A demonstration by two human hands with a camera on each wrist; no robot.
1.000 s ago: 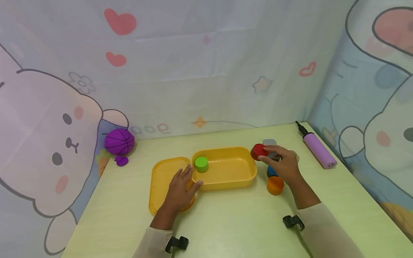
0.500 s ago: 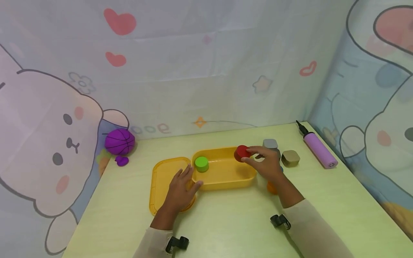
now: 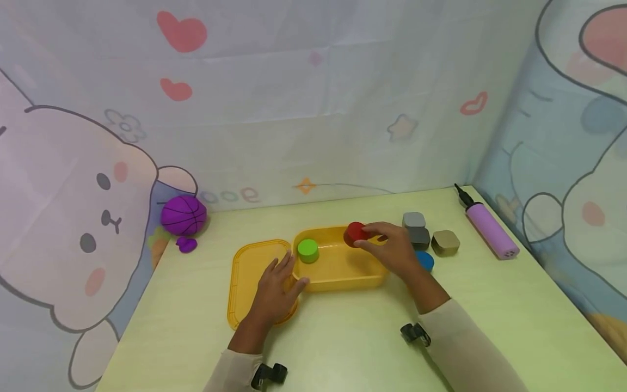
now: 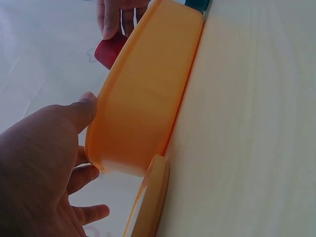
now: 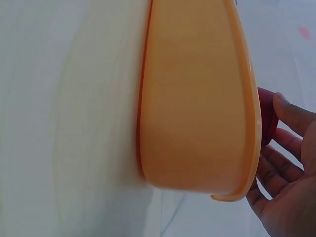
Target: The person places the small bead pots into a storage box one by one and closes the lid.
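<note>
A cartoon-printed backdrop hangs behind the yellow box, which stands on a pale table. A yellow lid lies just left of the box. Well to the box's right is a purple pump. The left hand is spread, its fingers against the box's left end and its thumb at the rim. The right hand, over the box's right half, pinches the red block between thumb and fingers, above the box's interior. A purple ball sits well left of the box. Right of the box are a tan block, dark grey block, light grey block and blue block. A green block rests inside the box's left end.
</note>
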